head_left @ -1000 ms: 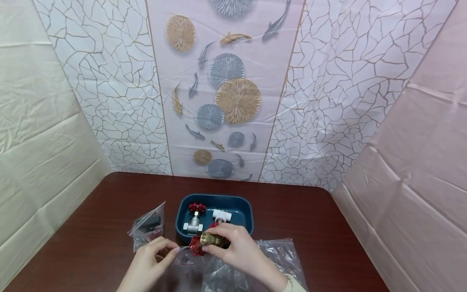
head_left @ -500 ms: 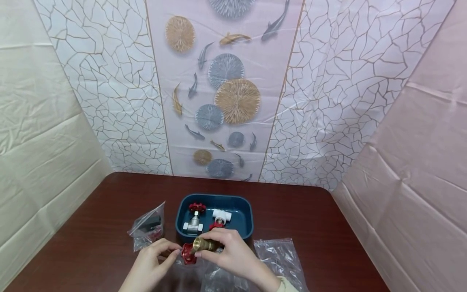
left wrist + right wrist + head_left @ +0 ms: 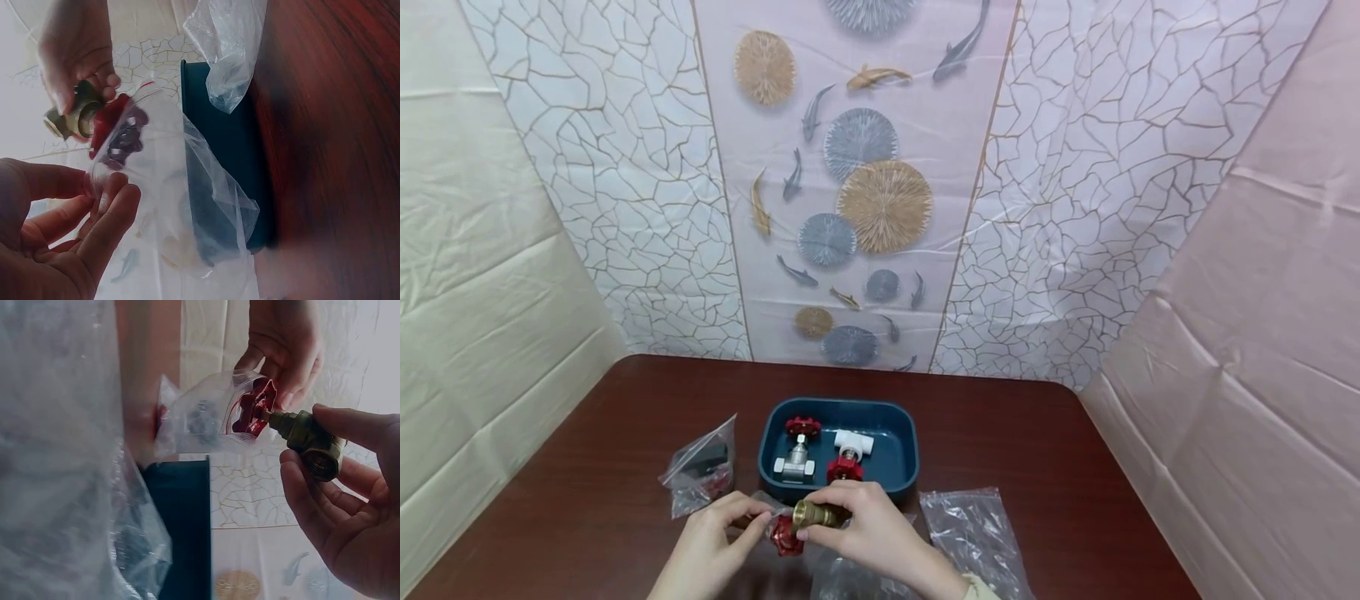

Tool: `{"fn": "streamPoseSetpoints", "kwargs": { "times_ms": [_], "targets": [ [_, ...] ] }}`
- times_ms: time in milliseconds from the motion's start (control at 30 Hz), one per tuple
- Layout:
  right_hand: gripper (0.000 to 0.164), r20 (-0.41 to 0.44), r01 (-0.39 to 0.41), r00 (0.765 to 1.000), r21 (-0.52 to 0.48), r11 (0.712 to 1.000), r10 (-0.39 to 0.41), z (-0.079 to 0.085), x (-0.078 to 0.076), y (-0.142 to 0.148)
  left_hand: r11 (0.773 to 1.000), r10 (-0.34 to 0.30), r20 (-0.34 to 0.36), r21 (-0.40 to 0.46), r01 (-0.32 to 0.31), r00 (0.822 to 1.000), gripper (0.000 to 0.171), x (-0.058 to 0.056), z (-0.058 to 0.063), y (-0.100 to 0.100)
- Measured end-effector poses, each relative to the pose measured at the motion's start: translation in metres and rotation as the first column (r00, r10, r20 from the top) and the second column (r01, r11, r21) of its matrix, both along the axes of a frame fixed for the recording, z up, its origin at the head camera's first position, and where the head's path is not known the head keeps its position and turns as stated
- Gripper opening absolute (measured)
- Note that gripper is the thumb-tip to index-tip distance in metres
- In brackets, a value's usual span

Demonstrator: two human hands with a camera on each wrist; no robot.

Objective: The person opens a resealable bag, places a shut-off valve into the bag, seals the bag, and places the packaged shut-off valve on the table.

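My right hand [image 3: 876, 525] holds a brass gate valve [image 3: 312, 440] by its body, between thumb and fingers. The valve's red handwheel [image 3: 255, 407] points to the left, at the mouth of a clear zip bag [image 3: 165, 187]. In the left wrist view the wheel lies partly behind the bag's clear film. Thumb and fingertips of my left hand [image 3: 69, 231] pinch the bag's edge beside the wheel. Just beyond both hands stands a dark blue tray [image 3: 904, 417]. Inside lie a silver valve with a red wheel [image 3: 796, 458] and a white valve with a red wheel [image 3: 853, 443].
Left of the tray, a zip bag with dark and red contents [image 3: 703, 467] rests on the brown table [image 3: 1000, 433]. Flat clear plastic bags [image 3: 973, 533] lie at the right front. A patterned cloth [image 3: 880, 275] hangs behind the table.
My right hand has carried the valve left and a little nearer to me, bringing its wheel up to the bag's mouth. The left hand keeps its pinch nearly in place.
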State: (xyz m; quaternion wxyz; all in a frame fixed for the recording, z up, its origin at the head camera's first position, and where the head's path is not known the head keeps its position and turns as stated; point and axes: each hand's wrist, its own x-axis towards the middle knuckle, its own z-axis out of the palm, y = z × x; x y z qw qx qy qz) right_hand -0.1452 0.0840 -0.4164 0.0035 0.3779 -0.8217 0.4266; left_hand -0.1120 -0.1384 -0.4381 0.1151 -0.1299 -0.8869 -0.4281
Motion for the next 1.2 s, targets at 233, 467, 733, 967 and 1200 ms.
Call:
{"fn": "streamPoseSetpoints", "kwargs": {
  "times_ms": [233, 467, 733, 967, 1200],
  "targets": [
    [0.027, -0.006, 0.075, 0.997, 0.03, 0.997, -0.075, -0.016, -0.001, -0.005, 0.996, -0.077, -0.058, -0.041, 0.075, 0.995, 0.005, 0.001, -0.008, -0.001],
    [0.024, -0.05, 0.126, 0.991, 0.049, 0.991, -0.124, -0.024, -0.004, -0.009, 0.99, -0.143, 0.053, 0.007, 0.143, 0.988, 0.013, -0.002, -0.013, 0.0],
    [0.023, -0.016, 0.055, 0.998, 0.183, 0.982, -0.053, -0.035, -0.004, -0.014, 0.957, -0.279, 0.116, -0.052, 0.287, 0.953, 0.011, -0.006, -0.023, -0.003],
    [0.022, -0.031, 0.03, 0.999, 0.276, 0.961, -0.022, -0.041, -0.005, -0.017, 0.939, -0.31, 0.229, -0.075, 0.335, 0.923, 0.009, -0.012, -0.034, -0.007],
    [0.023, 0.013, -0.004, 1.0, 0.292, 0.956, 0.0, -0.045, -0.007, -0.017, 0.942, -0.311, 0.264, -0.04, 0.332, 0.913, 0.008, -0.015, -0.04, -0.01]
  ]
}}
